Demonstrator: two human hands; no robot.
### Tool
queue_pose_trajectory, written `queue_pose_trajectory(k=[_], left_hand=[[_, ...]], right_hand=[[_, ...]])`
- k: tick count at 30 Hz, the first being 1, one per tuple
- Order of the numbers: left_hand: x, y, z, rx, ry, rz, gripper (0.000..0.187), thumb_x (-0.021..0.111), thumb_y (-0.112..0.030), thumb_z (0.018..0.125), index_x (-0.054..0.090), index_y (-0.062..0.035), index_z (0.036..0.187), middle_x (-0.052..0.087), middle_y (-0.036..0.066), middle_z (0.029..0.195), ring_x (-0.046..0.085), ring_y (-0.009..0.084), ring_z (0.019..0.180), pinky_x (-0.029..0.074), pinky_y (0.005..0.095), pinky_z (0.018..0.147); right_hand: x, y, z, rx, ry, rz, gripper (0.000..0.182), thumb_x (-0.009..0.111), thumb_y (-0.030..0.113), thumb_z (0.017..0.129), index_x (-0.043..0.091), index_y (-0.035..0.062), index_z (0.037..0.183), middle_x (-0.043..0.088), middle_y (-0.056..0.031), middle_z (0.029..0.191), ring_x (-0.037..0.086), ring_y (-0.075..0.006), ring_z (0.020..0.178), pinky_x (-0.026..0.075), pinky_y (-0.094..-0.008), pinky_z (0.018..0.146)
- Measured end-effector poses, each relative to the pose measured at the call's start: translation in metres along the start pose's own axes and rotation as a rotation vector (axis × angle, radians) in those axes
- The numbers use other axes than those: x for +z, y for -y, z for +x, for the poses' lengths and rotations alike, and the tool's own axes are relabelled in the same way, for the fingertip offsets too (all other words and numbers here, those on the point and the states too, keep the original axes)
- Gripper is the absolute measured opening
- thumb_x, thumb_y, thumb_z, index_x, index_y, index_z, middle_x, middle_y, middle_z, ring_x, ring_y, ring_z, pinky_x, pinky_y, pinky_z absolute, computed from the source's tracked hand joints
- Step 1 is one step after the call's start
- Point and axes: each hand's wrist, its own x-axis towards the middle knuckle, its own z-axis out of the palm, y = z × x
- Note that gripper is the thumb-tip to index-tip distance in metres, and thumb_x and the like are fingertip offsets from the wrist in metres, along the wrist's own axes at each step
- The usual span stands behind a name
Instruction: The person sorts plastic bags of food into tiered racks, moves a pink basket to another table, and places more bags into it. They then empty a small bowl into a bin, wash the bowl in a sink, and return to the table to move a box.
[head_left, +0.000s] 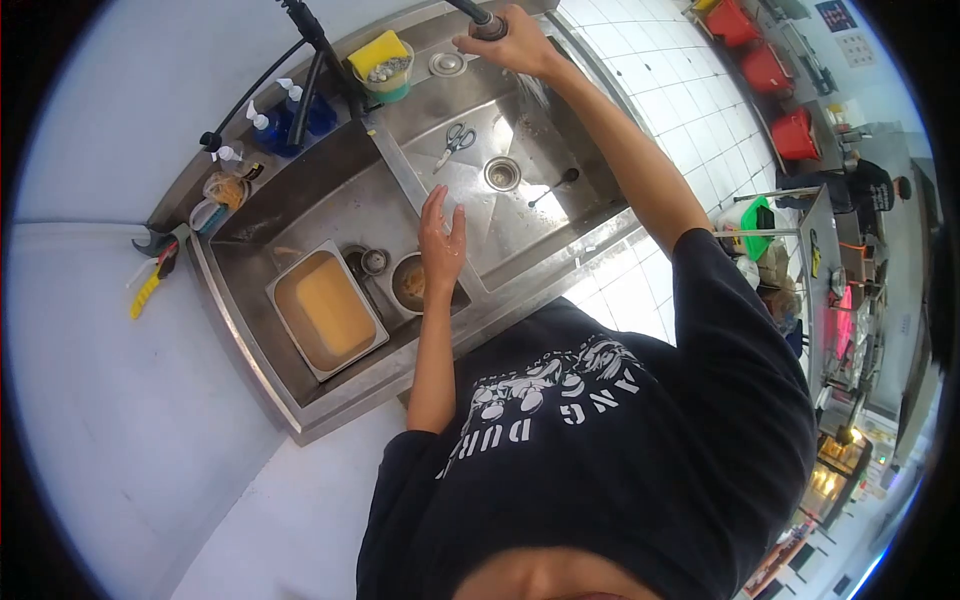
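My right hand (pixel 515 42) is closed round a black spray nozzle (pixel 490 27) at the top of the right sink basin (pixel 540 140), and water sprays down from it. My left hand (pixel 441 240), empty with its fingers stretched out, is over the divider between the basins. Scissors (pixel 457 142) and a dark spoon (pixel 555 187) lie on the right basin's floor, around the drain (pixel 502 174). In the left basin, a metal tray (pixel 328 308) holds cloudy yellowish liquid. Beside it, just left of my left wrist, is a round bowl (pixel 409 284).
A yellow sponge (pixel 378 53) rests on a tub at the sink's back edge. Blue pump bottles (pixel 272 130) stand farther left. Yellow-handled tool (pixel 152 275) hangs on the wall. Red bins (pixel 766 66) and another person (pixel 868 187) are at the far right.
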Motion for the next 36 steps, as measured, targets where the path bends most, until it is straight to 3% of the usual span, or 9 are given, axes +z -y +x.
queue_pose_trajectory(k=[15, 22, 25, 27, 29, 31, 32, 34, 36], left_hand=[[0.017, -0.001, 0.012, 0.044, 0.031, -0.032, 0.039, 0.059, -0.018, 0.092, 0.052, -0.0033, 0.128, 0.049, 0.016, 0.134, 0.052, 0.0307, 0.120, 0.049, 0.0413, 0.092], [0.055, -0.040, 0.078, 0.172, 0.026, -0.106, 0.053, 0.067, -0.019, 0.086, 0.047, -0.0018, 0.132, 0.049, 0.020, 0.133, 0.051, 0.0300, 0.121, 0.049, 0.0394, 0.091], [0.067, -0.061, 0.107, 0.298, -0.038, -0.246, 0.052, 0.069, -0.019, 0.084, 0.048, 0.0026, 0.126, 0.057, 0.018, 0.121, 0.057, 0.0248, 0.111, 0.049, 0.0347, 0.083], [0.064, -0.065, 0.114, 0.140, 0.140, -0.381, 0.041, 0.070, -0.017, 0.085, 0.052, 0.0021, 0.116, 0.061, 0.009, 0.102, 0.059, 0.0173, 0.092, 0.047, 0.0308, 0.075], [0.076, -0.042, 0.111, 0.092, 0.099, -0.439, 0.036, 0.069, -0.018, 0.086, 0.053, 0.0009, 0.112, 0.060, 0.005, 0.095, 0.057, 0.0146, 0.085, 0.046, 0.0299, 0.073], [0.079, -0.044, 0.098, 0.008, 0.017, -0.467, 0.033, 0.068, -0.024, 0.088, 0.056, 0.0006, 0.108, 0.060, 0.002, 0.097, 0.056, 0.0106, 0.084, 0.046, 0.0263, 0.077], [0.084, -0.043, 0.098, 0.010, 0.033, -0.464, 0.033, 0.068, -0.024, 0.088, 0.056, 0.0006, 0.108, 0.060, 0.002, 0.097, 0.056, 0.0106, 0.084, 0.046, 0.0263, 0.077], [0.095, -0.038, 0.099, 0.061, -0.002, -0.455, 0.035, 0.068, -0.025, 0.088, 0.056, 0.0015, 0.108, 0.059, 0.003, 0.097, 0.056, 0.0115, 0.084, 0.046, 0.0257, 0.076], [0.098, -0.042, 0.093, 0.044, -0.003, -0.428, 0.036, 0.068, -0.025, 0.089, 0.056, 0.0030, 0.108, 0.060, 0.005, 0.097, 0.057, 0.0128, 0.085, 0.046, 0.0263, 0.077]], right_hand=[[-0.003, -0.016, -0.008, 0.080, 0.028, 0.013, 0.036, 0.071, 0.033, 0.076, 0.058, 0.0048, 0.059, 0.049, 0.0016, 0.051, 0.045, -0.0080, 0.048, 0.034, -0.0266, 0.049], [0.016, -0.005, -0.022, 0.199, 0.094, 0.257, 0.037, 0.072, 0.033, 0.075, 0.061, 0.0014, 0.061, 0.052, 0.0000, 0.054, 0.047, -0.0097, 0.050, 0.039, -0.0293, 0.049], [0.033, -0.010, -0.049, 0.215, 0.210, 0.379, 0.037, 0.068, 0.037, 0.080, 0.067, -0.0002, 0.079, 0.063, -0.0059, 0.075, 0.057, -0.0122, 0.070, 0.045, -0.0271, 0.066], [0.042, -0.017, -0.072, 0.173, 0.232, 0.377, 0.038, 0.065, 0.037, 0.082, 0.068, -0.0005, 0.082, 0.065, -0.0066, 0.080, 0.058, -0.0125, 0.075, 0.046, -0.0274, 0.071], [0.052, -0.041, -0.099, 0.428, -0.187, 0.901, 0.036, 0.060, 0.034, 0.087, 0.068, -0.0006, 0.089, 0.065, -0.0064, 0.088, 0.059, -0.0134, 0.085, 0.046, -0.0281, 0.080], [0.082, -0.076, -0.143, 0.555, -0.309, 0.771, 0.033, 0.054, 0.030, 0.092, 0.067, -0.0006, 0.092, 0.065, -0.0068, 0.090, 0.061, -0.0146, 0.087, 0.047, -0.0286, 0.083], [0.100, -0.084, -0.156, 0.812, -0.235, 0.684, 0.034, 0.051, 0.030, 0.094, 0.066, -0.0001, 0.090, 0.064, -0.0075, 0.087, 0.062, -0.0156, 0.086, 0.048, -0.0306, 0.083], [0.124, -0.080, -0.173, 0.922, -0.336, 1.275, 0.037, 0.048, 0.035, 0.096, 0.064, 0.0016, 0.096, 0.062, -0.0065, 0.085, 0.060, -0.0186, 0.075, 0.051, -0.0333, 0.071], [0.143, -0.112, -0.169, 0.927, -0.350, 1.357, 0.042, 0.046, 0.038, 0.097, 0.064, 0.0008, 0.098, 0.062, -0.0075, 0.087, 0.060, -0.0188, 0.075, 0.051, -0.0328, 0.071]])
